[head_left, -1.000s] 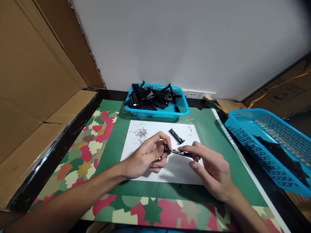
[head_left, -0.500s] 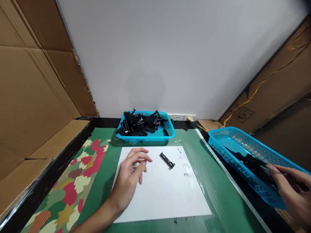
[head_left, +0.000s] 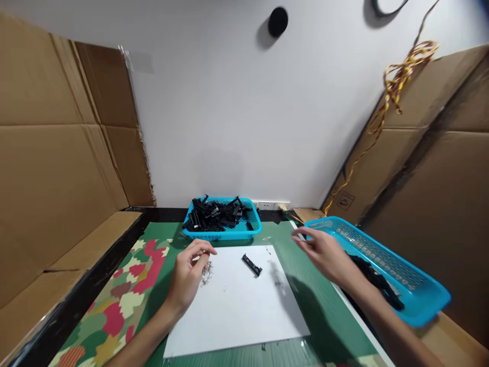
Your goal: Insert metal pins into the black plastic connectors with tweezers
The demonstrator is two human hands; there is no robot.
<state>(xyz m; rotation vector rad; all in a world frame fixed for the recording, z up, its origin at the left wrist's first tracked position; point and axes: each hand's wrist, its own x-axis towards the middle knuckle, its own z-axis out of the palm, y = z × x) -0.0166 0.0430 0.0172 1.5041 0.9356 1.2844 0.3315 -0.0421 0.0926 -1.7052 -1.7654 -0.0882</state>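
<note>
My left hand (head_left: 190, 272) is over the left side of a white sheet (head_left: 237, 311), its fingers curled in and thumb close to the index finger. Anything between those fingertips is too small to see. Beside it lies a pile of tiny metal pieces (head_left: 207, 275). A narrow black plastic part (head_left: 252, 265) rests slantwise near the sheet's upper right, touched by neither hand. My right hand (head_left: 323, 253), slightly blurred, is above the green mat at the near edge of the right blue basket (head_left: 424, 285). Its fingers are bent and apart, with nothing visible in them.
A blue basket (head_left: 217, 235) heaped with black plastic parts (head_left: 214, 214) stands at the back by the wall. More black pieces (head_left: 376, 280) lie in the right basket. Cardboard walls (head_left: 57, 168) flank the table. Wires (head_left: 405, 76) hang at the right.
My right hand has come out of the right basket and moved left toward the sheet. My left hand's fingers have drawn in near the metal pile. The head view has tilted up and turned.
</note>
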